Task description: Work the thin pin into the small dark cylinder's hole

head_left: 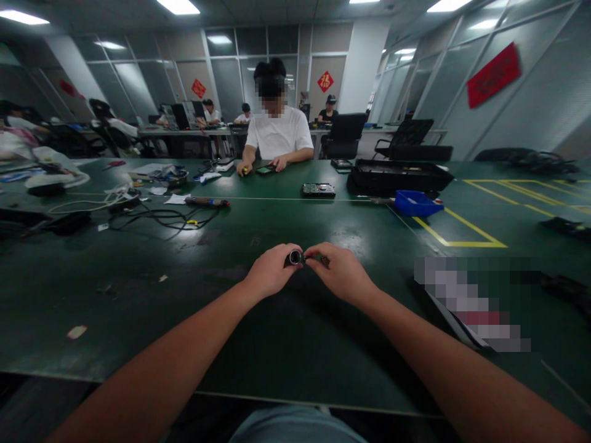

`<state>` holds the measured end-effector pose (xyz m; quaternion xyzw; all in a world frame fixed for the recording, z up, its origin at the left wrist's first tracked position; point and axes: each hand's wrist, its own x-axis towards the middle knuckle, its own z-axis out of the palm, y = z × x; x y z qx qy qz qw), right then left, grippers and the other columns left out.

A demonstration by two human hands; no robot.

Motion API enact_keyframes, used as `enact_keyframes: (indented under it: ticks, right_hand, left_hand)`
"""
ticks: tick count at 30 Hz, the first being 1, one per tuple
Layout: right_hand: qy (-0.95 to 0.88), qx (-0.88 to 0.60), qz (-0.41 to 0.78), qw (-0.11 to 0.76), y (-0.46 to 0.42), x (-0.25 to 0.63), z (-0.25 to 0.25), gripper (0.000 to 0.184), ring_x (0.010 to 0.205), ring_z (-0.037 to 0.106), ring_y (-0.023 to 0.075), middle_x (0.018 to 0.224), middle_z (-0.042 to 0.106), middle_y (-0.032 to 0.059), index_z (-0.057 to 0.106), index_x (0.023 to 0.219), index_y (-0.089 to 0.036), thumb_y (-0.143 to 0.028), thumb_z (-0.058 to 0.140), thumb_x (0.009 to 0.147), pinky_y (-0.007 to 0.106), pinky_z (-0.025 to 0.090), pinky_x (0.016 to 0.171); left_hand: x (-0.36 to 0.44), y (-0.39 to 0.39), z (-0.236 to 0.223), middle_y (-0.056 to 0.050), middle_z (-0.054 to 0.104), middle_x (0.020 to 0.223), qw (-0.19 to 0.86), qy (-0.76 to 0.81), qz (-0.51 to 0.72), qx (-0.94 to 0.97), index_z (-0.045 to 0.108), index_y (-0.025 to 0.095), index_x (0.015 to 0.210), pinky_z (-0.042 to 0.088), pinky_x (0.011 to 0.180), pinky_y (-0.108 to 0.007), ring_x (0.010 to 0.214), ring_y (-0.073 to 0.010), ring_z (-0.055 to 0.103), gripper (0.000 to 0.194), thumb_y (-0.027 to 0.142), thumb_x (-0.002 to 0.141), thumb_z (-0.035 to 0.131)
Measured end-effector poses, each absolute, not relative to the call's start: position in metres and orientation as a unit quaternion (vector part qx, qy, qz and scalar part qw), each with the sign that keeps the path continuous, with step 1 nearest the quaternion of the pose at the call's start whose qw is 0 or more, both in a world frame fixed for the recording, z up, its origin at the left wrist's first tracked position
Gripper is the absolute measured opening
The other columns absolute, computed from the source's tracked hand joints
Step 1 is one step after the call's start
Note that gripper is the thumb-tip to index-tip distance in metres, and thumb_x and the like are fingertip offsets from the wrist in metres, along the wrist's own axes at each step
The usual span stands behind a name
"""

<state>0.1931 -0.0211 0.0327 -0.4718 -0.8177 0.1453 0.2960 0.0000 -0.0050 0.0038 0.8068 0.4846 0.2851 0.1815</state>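
My left hand [270, 271] is closed around a short dark tube [294, 257]. The tube's round, silver-rimmed end faces me and looks hollow, much like a flashlight barrel. Close on its right, my right hand [342, 271] pinches a small dark piece [305, 259] between thumb and fingertips. That piece is too small to name, and I cannot tell whether it touches the tube. Both hands are just above the green tabletop [286, 344].
Across the table a person in a white shirt [279, 135] handles a small device. A circuit-board device [318, 190], a black tray [399, 178] and a blue bin [417, 203] lie ahead. Cables [161, 215] and a screwdriver-like tool [207, 202] are at left.
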Motion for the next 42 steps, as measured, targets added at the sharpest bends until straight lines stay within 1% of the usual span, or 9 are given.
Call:
enact_keyframes:
  ticks: [3, 6, 14, 19, 23, 31, 36, 40, 42]
  right_hand:
    - [-0.822, -0.454, 0.139, 0.315, -0.0223, 0.1907, 0.0321, 0.017, 0.081, 0.063, 0.0167, 0.100, 0.071, 0.0044, 0.073, 0.100, -0.022, -0.020, 0.059, 0.090, 0.030, 0.048, 0.072]
    - [-0.815, -0.462, 0.132, 0.323, -0.0237, 0.1883, 0.0313, 0.017, 0.081, 0.063, 0.0171, 0.098, 0.072, 0.0041, 0.072, 0.103, -0.022, -0.022, 0.061, 0.090, 0.031, 0.048, 0.074]
    - [-0.831, -0.436, 0.109, 0.329, -0.0234, 0.1872, 0.0260, 0.016, 0.090, 0.064, 0.0182, 0.102, 0.068, 0.0044, 0.073, 0.099, -0.025, -0.020, 0.061, 0.090, 0.033, 0.049, 0.081]
    - [-0.812, -0.456, 0.117, 0.346, -0.0224, 0.1863, 0.0245, 0.017, 0.086, 0.062, 0.0176, 0.100, 0.067, 0.0042, 0.068, 0.104, -0.022, -0.022, 0.066, 0.087, 0.031, 0.049, 0.074]
    - [-0.805, -0.469, 0.110, 0.345, -0.0212, 0.1871, 0.0256, 0.015, 0.083, 0.061, 0.0179, 0.094, 0.066, 0.0037, 0.066, 0.101, -0.022, -0.025, 0.067, 0.086, 0.031, 0.047, 0.072]
    - [-0.802, -0.477, 0.109, 0.342, -0.0214, 0.1868, 0.0252, 0.012, 0.080, 0.060, 0.0171, 0.091, 0.067, 0.0029, 0.066, 0.096, -0.021, -0.025, 0.067, 0.085, 0.030, 0.045, 0.070]
    - [-0.799, -0.493, 0.096, 0.330, -0.0209, 0.1865, 0.0243, 0.017, 0.080, 0.060, 0.0186, 0.090, 0.067, 0.0035, 0.066, 0.096, -0.021, -0.028, 0.071, 0.082, 0.031, 0.045, 0.068]
    - [-0.787, -0.505, 0.105, 0.339, -0.0216, 0.1879, 0.0253, 0.022, 0.075, 0.059, 0.0185, 0.087, 0.067, 0.0045, 0.065, 0.099, -0.020, -0.035, 0.069, 0.084, 0.031, 0.044, 0.064]
    - [-0.777, -0.504, 0.118, 0.358, -0.0222, 0.1894, 0.0274, 0.021, 0.076, 0.059, 0.0186, 0.087, 0.066, 0.0055, 0.064, 0.101, -0.018, -0.034, 0.064, 0.087, 0.031, 0.045, 0.065]
  left_hand:
    - [0.0019, -0.0081, 0.0053, -0.004, 0.069, 0.113, 0.192, 0.464, 0.288, 0.815, 0.065, 0.026, 0.115, 0.050, 0.092, -0.035, 0.104, -0.0216, 0.063, 0.028, 0.025, 0.087, 0.063]
    - [0.0037, -0.0105, 0.0064, -0.004, 0.068, 0.116, 0.205, 0.454, 0.290, 0.817, 0.064, 0.025, 0.119, 0.049, 0.094, -0.035, 0.107, -0.0222, 0.063, 0.032, 0.024, 0.088, 0.062]
    - [0.0050, -0.0104, 0.0038, -0.004, 0.068, 0.114, 0.207, 0.418, 0.307, 0.829, 0.064, 0.024, 0.116, 0.049, 0.093, -0.033, 0.104, -0.0206, 0.063, 0.030, 0.020, 0.087, 0.061]
    - [0.0045, -0.0104, 0.0036, -0.005, 0.068, 0.109, 0.200, 0.430, 0.297, 0.829, 0.064, 0.022, 0.115, 0.050, 0.086, -0.033, 0.099, -0.0212, 0.063, 0.028, 0.022, 0.087, 0.061]
    - [0.0046, -0.0106, 0.0050, -0.004, 0.067, 0.108, 0.198, 0.429, 0.293, 0.831, 0.064, 0.023, 0.115, 0.049, 0.087, -0.033, 0.098, -0.0210, 0.062, 0.027, 0.024, 0.088, 0.061]
    - [0.0058, -0.0125, 0.0068, -0.004, 0.064, 0.098, 0.180, 0.430, 0.262, 0.845, 0.063, 0.020, 0.101, 0.047, 0.076, -0.032, 0.088, -0.0200, 0.061, 0.014, 0.024, 0.088, 0.059]
    - [0.0049, -0.0121, 0.0073, -0.004, 0.065, 0.096, 0.186, 0.405, 0.263, 0.856, 0.064, 0.020, 0.102, 0.048, 0.078, -0.032, 0.088, -0.0203, 0.061, 0.016, 0.024, 0.087, 0.061]
    - [0.0043, -0.0115, 0.0073, -0.004, 0.068, 0.105, 0.202, 0.408, 0.280, 0.845, 0.066, 0.023, 0.109, 0.049, 0.086, -0.033, 0.095, -0.0207, 0.063, 0.023, 0.025, 0.087, 0.062]
    - [0.0040, -0.0105, 0.0063, -0.003, 0.068, 0.109, 0.205, 0.420, 0.301, 0.831, 0.066, 0.024, 0.111, 0.049, 0.089, -0.033, 0.098, -0.0205, 0.063, 0.024, 0.025, 0.087, 0.063]
